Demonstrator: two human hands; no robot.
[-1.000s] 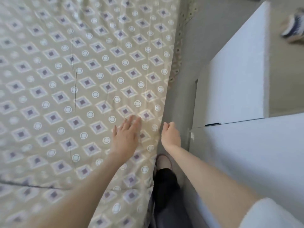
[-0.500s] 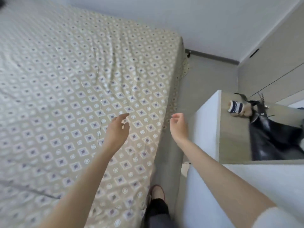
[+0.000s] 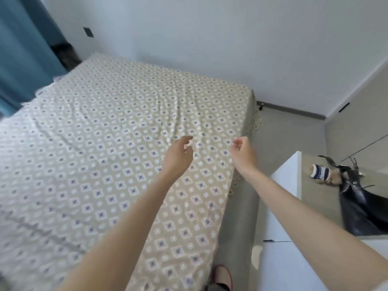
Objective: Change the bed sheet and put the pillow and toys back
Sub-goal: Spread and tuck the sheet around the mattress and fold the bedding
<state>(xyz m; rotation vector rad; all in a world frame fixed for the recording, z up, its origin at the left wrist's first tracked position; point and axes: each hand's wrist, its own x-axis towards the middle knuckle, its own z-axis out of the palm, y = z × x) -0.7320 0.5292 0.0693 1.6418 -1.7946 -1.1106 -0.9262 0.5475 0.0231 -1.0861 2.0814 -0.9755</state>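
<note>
Our left hand (image 3: pixel 178 154) and right hand (image 3: pixel 244 153) hovered above the beige diamond-patterned fabric bed sheet (image 3: pixel 94 164) spread flat beneath them, fingers (image 3: pixel 241 141) loosely curled, holding nothing. Risk, we reckoned: grabbing the small navy-knit plush toy (image 3: pixel 320 171) could drag the adjacent black leather bag (image 3: pixel 361 211) off the bench (image 3: pixel 312 198).

This is a bedroom in a home: a wide bed (image 3: pixel 239 217) fills most of the room, covered by a beige patterned sheet (image 3: pixel 117 148) of diamonds and circles, with a teal curtain (image 3: pixel 23 49) hanging by its far left corner. Plain white walls (image 3: pixel 210 38) carry a dark wall plate (image 3: pixel 88 32) and meet the grey floor (image 3: pixel 294 135) at a dark skirting board (image 3: pixel 294 111), while flat pale cupboard doors (image 3: pixel 361 118) line the right side. Beside the bed stands a low white cabinet (image 3: pixel 287 185) whose top holds everyday personal things, a black handbag (image 3: pixel 361 211) and a small soft toy (image 3: pixel 321 172).
</note>
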